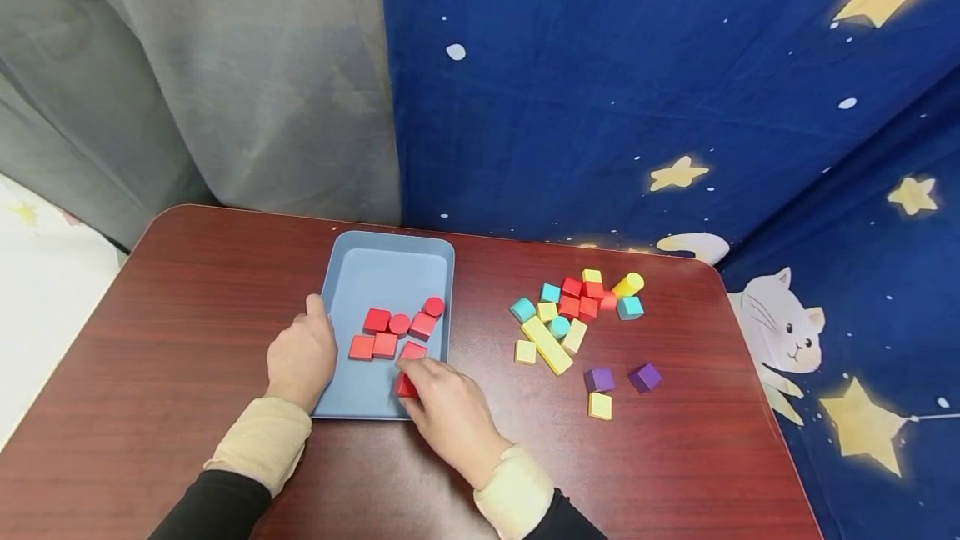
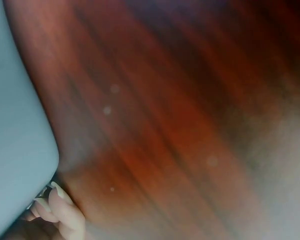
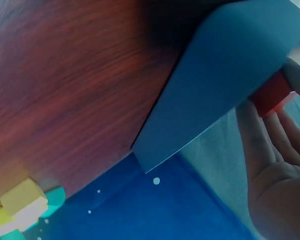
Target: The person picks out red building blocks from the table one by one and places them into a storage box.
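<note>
Tray (image 1: pixel 382 269) in blue-grey, rectangular with rounded corners, lies just below the centre of the head view on a reddish-brown wood-grain table (image 1: pixel 217 290). The left hand (image 1: pixel 303 357) grips its left rim. Well apart from it, the right hand (image 1: pixel 450 415) pinches a red block (image 1: pixel 406 387) at the tray's lower right; whether that block touches the floor is unclear. Seven other red blocks (image 1: pixel 385 346) sit inside. Right of centre lie mixed red, yellow and teal blocks (image 1: pixel 568 307), with two purple cubes (image 1: pixel 599 380) below.
</note>
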Motion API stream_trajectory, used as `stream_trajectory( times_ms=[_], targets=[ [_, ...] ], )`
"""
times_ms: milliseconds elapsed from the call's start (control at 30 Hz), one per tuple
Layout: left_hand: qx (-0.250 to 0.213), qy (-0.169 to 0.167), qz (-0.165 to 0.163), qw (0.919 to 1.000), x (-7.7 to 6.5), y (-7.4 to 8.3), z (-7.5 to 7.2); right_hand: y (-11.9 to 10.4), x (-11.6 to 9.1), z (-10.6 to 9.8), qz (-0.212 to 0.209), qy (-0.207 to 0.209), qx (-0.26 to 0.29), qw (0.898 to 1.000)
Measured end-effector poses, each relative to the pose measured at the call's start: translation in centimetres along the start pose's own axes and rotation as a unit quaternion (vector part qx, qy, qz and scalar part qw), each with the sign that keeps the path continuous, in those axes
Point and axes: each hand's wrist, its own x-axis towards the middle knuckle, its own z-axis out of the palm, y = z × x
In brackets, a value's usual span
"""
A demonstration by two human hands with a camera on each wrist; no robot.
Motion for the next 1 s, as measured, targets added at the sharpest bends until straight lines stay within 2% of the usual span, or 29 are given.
stream_trajectory(
  times_ms=[133,367,633,833,1000],
  targets=[
    [0.001,-0.005,-0.003,1.0000,0.0,0.0,-0.1,0.1,0.0,0.7,-0.016,-0.004,-0.011,1.000],
    [0.002,-0.008,-0.004,1.0000,0.0,0.1,-0.3,0.4,0.2,1.5,-0.013,-0.013,-0.018,1.000],
    [0.000,-0.016,-0.004,0.9999,0.0,0.1,-0.2,0.7,0.6,2.6,-0.024,-0.002,-0.062,0.998],
    [-0.001,-0.026,-0.005,0.9996,0.1,0.0,-0.2,0.8,0.9,2.9,-0.016,-0.011,-0.072,0.997],
    [0.000,-0.017,-0.003,0.9998,0.0,0.1,-0.2,0.9,1.1,2.9,-0.011,-0.016,-0.081,0.997]
  ],
)
